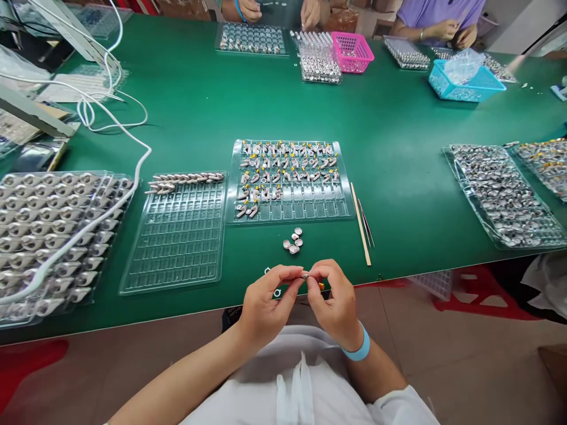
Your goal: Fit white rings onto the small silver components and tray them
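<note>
My left hand and my right hand meet at the table's front edge, both pinching one small metallic part between thumbs and forefingers. A yellow bit shows by my right fingers; whether it joins the part I cannot tell. Two small white rings lie beside my left hand. Just beyond my hands sits a little cluster of round silvery caps. Farther back, a clear tray holds rows of curved grey pieces with yellow tips, its lower right pockets bare.
Left stand a clear tray with grey pieces along its top and trays of larger grey shells, crossed by a white cable. Right lie a wooden stick, tweezers and a full tray. Two people work opposite, near pink and blue baskets.
</note>
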